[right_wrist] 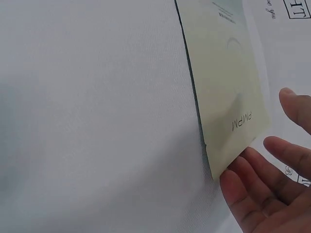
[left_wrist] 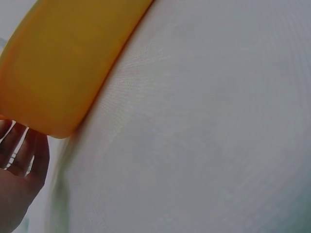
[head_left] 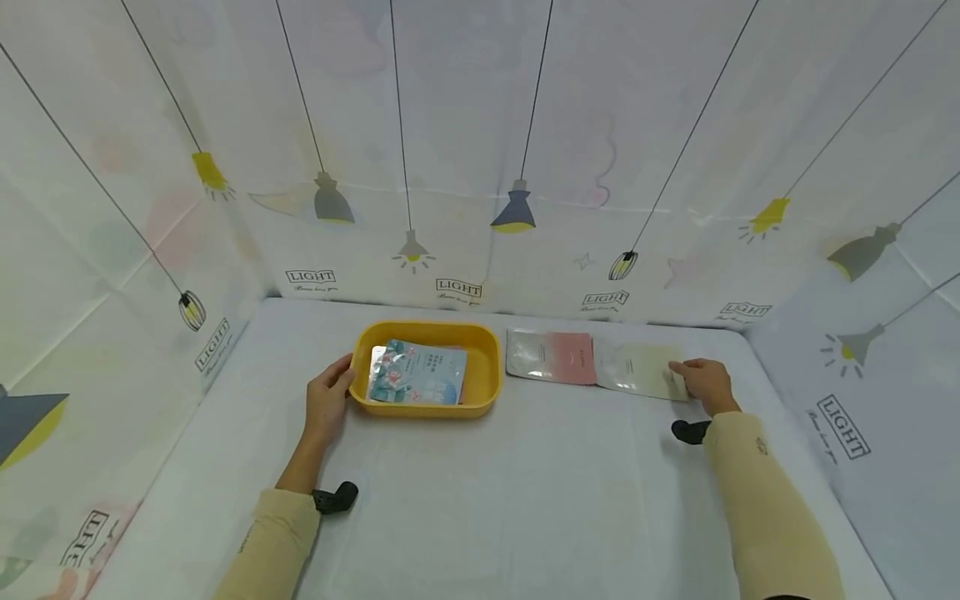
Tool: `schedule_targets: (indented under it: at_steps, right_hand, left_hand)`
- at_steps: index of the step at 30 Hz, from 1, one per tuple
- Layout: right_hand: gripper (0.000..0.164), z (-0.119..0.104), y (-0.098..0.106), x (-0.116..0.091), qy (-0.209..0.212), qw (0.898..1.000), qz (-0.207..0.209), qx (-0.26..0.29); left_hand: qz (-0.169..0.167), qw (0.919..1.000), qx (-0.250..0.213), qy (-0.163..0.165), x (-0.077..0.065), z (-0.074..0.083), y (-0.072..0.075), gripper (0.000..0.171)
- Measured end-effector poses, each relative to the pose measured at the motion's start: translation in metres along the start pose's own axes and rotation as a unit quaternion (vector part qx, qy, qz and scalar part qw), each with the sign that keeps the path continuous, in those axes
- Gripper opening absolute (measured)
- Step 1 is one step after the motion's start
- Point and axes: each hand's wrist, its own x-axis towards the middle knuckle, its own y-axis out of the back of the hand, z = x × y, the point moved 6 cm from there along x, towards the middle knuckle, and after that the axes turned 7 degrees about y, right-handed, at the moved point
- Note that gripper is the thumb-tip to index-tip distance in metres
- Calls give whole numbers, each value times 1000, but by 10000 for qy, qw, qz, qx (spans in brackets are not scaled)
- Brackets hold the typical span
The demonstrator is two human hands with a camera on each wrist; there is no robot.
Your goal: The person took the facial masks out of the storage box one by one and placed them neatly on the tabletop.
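Observation:
A yellow plastic tray (head_left: 480, 410) stands toward the back of the table, with a blue floral sachet (head_left: 420, 375) on top of other packets inside it. My left hand (head_left: 328, 402) holds the tray's left end; in the left wrist view its fingers (left_wrist: 36, 153) meet the outer wall, the thumb hidden. A pale green sachet (right_wrist: 223, 87) lies right of the tray. At its right end is my right hand (head_left: 707, 383), fingertips at the sachet's edge, thumb (right_wrist: 294, 107) apart from it. A pink and silver sachet (head_left: 551, 357) lies between the tray and the green one.
A white cloth covers the table (head_left: 517, 500). Behind it and at both sides hang white sheets (head_left: 465, 108) printed with lamps. A dark wrist mount (head_left: 337, 497) sits on the left arm, another (head_left: 688, 432) on the right.

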Motion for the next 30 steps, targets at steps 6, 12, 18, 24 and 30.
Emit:
schedule_targets:
  at_steps: [6,12,18,24,30]
  right_hand:
    - [68,-7,2,-4,-63,9998,140,-151]
    - [62,-21,10,-11,7,9991,306,291]
    - [62,-43,6,-13,164,9972,138,710]
    - [63,-62,-4,-16,111,9959,-137,882]
    - [63,-86,-18,-20,232,9931,-425,1072]
  left_hand:
    - [-82,9999,-58,6,-1,3,-1,45]
    - [-102,9999,-32,42,-3,3,-1,45]
    - [-46,10000,21,79,-2,1,0,44]
    - [-91,9999,-8,85,-1,0,-1,45]
    - [-106,9999,41,94,-3,1,-1,46]
